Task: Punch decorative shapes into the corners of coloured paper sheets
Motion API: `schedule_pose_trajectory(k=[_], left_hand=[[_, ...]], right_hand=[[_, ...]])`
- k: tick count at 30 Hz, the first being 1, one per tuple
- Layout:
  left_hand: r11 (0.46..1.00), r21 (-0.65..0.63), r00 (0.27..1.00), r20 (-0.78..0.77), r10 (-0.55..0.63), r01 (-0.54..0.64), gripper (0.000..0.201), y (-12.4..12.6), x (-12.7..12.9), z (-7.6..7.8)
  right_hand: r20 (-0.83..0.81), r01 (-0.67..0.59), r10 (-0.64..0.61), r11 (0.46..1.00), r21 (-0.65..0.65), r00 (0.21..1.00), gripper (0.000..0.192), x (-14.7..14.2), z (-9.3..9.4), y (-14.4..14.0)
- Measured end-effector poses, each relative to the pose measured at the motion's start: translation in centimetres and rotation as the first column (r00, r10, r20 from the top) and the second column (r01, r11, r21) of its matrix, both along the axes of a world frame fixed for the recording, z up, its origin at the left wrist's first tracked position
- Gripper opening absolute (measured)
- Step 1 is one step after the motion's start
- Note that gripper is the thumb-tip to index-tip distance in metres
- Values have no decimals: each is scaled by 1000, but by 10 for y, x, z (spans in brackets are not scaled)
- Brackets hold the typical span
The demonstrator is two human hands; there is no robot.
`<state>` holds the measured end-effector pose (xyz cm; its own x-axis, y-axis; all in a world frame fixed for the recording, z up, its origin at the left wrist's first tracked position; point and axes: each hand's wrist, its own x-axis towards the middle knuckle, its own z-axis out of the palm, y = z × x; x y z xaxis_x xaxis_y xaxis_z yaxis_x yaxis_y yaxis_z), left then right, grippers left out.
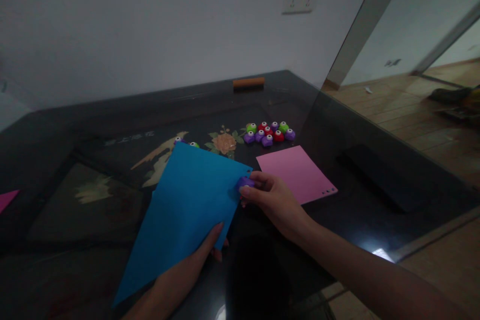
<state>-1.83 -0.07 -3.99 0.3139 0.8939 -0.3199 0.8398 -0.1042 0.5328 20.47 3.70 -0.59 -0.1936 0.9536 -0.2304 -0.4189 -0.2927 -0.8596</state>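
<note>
A sheet of blue paper (191,200) is held up at a tilt over the dark table. My left hand (202,255) grips its lower right edge, thumb on top and fingers beneath. My right hand (275,197) pinches a small purple hole punch (244,183) at the sheet's upper right edge. Close to that corner, a dark hole shows in the blue paper. Right of my right hand lies a pink sheet (296,172), with several holes along its lower right corner.
Several one-eyed punches in purple, red and green, including a red punch (278,136), cluster behind the pink sheet. A purple punch (179,140) and a green one peek out behind the blue paper. An orange-brown cylinder (248,82) lies near the wall; a dark slab (378,177) lies at right.
</note>
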Motion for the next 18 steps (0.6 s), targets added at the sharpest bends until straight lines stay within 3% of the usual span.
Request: schedule_pose_trajectory(k=[8, 18], left_hand=[[982, 183, 995, -88, -39, 54, 35, -4, -13, -14], [983, 174, 996, -72, -49, 61, 35, -2, -11, -10]], right_hand=[[7, 5, -5, 1000, -11, 1000, 30, 0, 1, 0], [46, 37, -37, 999, -2, 998, 28, -3, 6, -1]])
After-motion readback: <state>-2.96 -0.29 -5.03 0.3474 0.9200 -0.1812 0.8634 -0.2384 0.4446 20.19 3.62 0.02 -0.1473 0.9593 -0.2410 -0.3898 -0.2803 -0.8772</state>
